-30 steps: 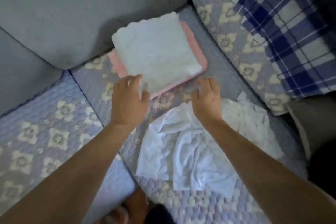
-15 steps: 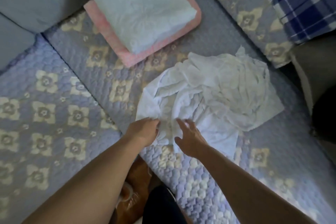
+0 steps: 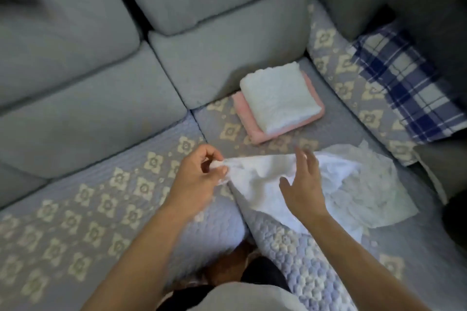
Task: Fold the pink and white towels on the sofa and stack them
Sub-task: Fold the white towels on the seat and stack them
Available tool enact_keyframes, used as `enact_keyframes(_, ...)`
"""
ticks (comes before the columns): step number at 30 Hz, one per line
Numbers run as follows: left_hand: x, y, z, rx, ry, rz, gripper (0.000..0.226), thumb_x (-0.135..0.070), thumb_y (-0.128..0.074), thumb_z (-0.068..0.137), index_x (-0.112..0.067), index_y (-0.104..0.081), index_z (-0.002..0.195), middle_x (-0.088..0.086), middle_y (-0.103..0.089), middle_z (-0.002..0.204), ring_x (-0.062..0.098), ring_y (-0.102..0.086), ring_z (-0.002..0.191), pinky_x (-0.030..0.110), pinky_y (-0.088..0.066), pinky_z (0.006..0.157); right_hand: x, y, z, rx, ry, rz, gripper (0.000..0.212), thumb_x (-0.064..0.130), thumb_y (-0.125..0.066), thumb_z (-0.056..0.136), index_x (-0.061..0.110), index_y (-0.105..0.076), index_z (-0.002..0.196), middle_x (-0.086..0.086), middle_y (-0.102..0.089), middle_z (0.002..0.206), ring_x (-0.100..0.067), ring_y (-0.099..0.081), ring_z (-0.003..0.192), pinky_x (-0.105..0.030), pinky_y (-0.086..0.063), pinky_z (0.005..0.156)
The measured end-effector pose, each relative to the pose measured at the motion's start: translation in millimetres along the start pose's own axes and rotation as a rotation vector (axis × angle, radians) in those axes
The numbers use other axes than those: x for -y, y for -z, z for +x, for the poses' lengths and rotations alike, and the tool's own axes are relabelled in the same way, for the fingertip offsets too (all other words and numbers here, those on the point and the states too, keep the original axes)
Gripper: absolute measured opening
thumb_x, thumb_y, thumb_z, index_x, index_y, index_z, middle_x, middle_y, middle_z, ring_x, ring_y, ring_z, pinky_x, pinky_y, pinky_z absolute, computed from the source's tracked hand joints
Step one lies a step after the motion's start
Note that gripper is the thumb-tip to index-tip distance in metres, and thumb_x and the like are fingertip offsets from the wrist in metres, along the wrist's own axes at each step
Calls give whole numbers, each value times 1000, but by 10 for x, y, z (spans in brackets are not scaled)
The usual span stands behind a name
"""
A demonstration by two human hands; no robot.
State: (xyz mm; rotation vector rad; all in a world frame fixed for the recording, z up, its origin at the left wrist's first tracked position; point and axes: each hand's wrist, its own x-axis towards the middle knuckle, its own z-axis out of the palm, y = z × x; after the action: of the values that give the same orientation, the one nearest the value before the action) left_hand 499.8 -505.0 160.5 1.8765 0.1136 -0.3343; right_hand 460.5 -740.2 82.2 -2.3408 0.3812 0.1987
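The loose white towel (image 3: 328,184) lies crumpled on the quilted sofa cover (image 3: 101,197), just in front of the folded stack and not yet squared up. The left hand (image 3: 199,177) pinches one corner of it between thumb and fingertips, drawing that corner out to the left of the heap. The right hand (image 3: 303,184) hovers over the middle of the same towel with fingers spread and relaxed, gripping nothing.

Behind the loose towel, well apart from both hands, sits the finished part of the job — a folded white towel (image 3: 278,98) resting squarely on a folded pink towel (image 3: 246,115), whose edge shows along the left and front sides. So two towels look done and stacked; judging by this, one is left to spread, fold and set on top.

No container is in view. To the right of the stack a blue plaid cloth (image 3: 404,88) lies against the grey sofa cushions (image 3: 214,58).
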Motion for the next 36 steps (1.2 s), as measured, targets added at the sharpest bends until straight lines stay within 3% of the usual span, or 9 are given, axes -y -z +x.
enact_keyframes(4,-666,797,-423,-2,-222,113,35,3,-64,86,-31,-58,87,-16,-58,74,-1,-49,63,17,-39,60,1165,247,-16,76,516,-219,72,29,-64,79,15,-44,147,-12,-50,145,-36,-45,134,-45,-37,109)
enact_keyframes(7,-946,1374,-758,-62,-351,159,40,6,-58,88,-34,-57,89,-13,-58,77,-1,-50,66,15,-39,62,2000,238,-263,366,542,-258,21,24,-57,87,21,-64,106,2,-69,99,-22,-62,92,-32,-40,74)
enact_keyframes(9,-997,1827,-947,-186,-444,209,43,6,-49,83,-35,-56,87,-13,-58,83,1,-51,73,14,-39,65,2390,230,-487,291,563,-53,16,13,-57,88,25,-64,95,11,-67,86,-10,-60,80,-30,-42,70)
enact_keyframes(12,-928,2484,-1205,-352,-534,292,48,11,-48,79,-36,-56,86,-10,-56,92,1,-52,85,10,-38,73,2855,59,-952,162,587,250,30,13,-61,92,36,-64,111,16,-68,101,-2,-63,98,-20,-49,87)
enact_keyframes(15,-863,2952,-1511,-315,-630,427,36,4,-52,80,-29,-60,91,-12,-48,81,3,-48,77,15,-36,69,3311,-445,-1531,243,635,280,59,41,-69,87,35,-45,141,16,-62,117,-5,-59,112,-25,-47,99)
enact_keyframes(19,-912,3356,-1811,-200,-888,800,18,-18,-48,87,-28,-57,99,-7,-59,91,14,-59,83,37,-49,74,3958,-987,-2024,-102,769,175,51,35,-68,87,28,-50,134,13,-61,118,-5,-59,108,-23,-46,82)
enact_keyframes(22,-1021,3576,-1930,-187,-1038,986,18,-26,-40,92,-24,-55,101,4,-62,94,33,-64,80,46,-54,63,4311,-1066,-2122,-467,702,14,22,15,-64,85,18,-64,107,-4,-70,92,-28,-66,83,-29,-41,64)
enact_keyframes(26,-1129,3880,-2034,-369,-1102,1055,12,-19,-50,92,-18,-62,92,3,-62,82,33,-61,66,36,-49,53,4319,-966,-1981,-531,486,-151,19,4,-53,79,21,-46,74,-10,-64,79,-39,-60,75,-36,-36,60)
enact_keyframes(36,-664,5070,-1964,-882,-576,942,11,-22,-49,100,-12,-53,96,15,-49,96,45,-56,74,46,-39,62,3104,-85,-1315,-521,-57,-345,21,9,-49,93,5,-67,100,-26,-67,108,-46,-62,103,-45,-50,82)
